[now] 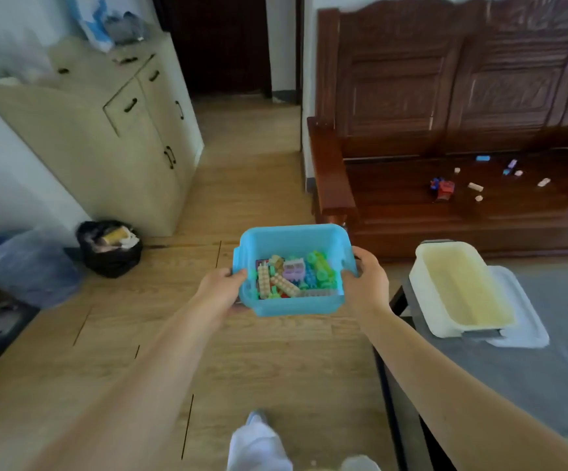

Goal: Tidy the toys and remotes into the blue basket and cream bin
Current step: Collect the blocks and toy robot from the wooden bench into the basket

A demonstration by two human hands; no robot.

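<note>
I hold the blue basket [292, 237] in the air above the wooden floor, with several pastel building blocks [292, 275] inside it. My left hand [219, 288] grips its left rim and my right hand [366, 278] grips its right rim. The cream bin [427, 294] stands on a grey table at the right and looks empty. On the seat of the dark wooden bench [394, 205] lie a red and blue toy [443, 189] and several small loose blocks [475, 187].
A beige cabinet [113, 130] stands at the left, with a black rubbish bag [109, 248] at its foot. A clear lid [527, 321] lies under the cream bin on the grey table [513, 375]. An open doorway is straight ahead. My foot [255, 436] shows below.
</note>
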